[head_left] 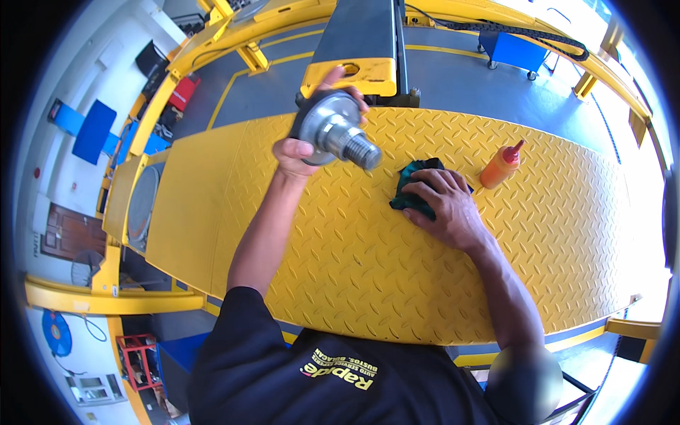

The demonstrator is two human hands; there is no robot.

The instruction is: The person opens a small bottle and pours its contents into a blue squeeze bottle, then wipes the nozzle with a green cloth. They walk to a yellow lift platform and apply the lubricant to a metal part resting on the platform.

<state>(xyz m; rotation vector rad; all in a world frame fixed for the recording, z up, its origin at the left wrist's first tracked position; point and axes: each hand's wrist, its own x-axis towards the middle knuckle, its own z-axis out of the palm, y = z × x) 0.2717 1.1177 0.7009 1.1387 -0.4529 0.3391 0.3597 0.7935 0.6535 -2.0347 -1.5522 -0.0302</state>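
My left hand is raised over the left-middle of a yellow diamond-plate ramp. Its fingers and thumb wrap round the wide end of a silver CV joint, whose threaded stub points right and slightly down toward me. The fingers behind the part are mostly hidden. On the ramp to the right, my right hand grips a crumpled dark green cloth with bent fingers, pressing it against the plate. Just beyond that hand stands an orange squeeze bottle with a red nozzle.
Past the ramp's far edge, a dark beam with a yellow end plate reaches toward me. Yellow lift rails frame the bay. A blue wheeled cart stands at the far right, and a round turning plate sits at the left.
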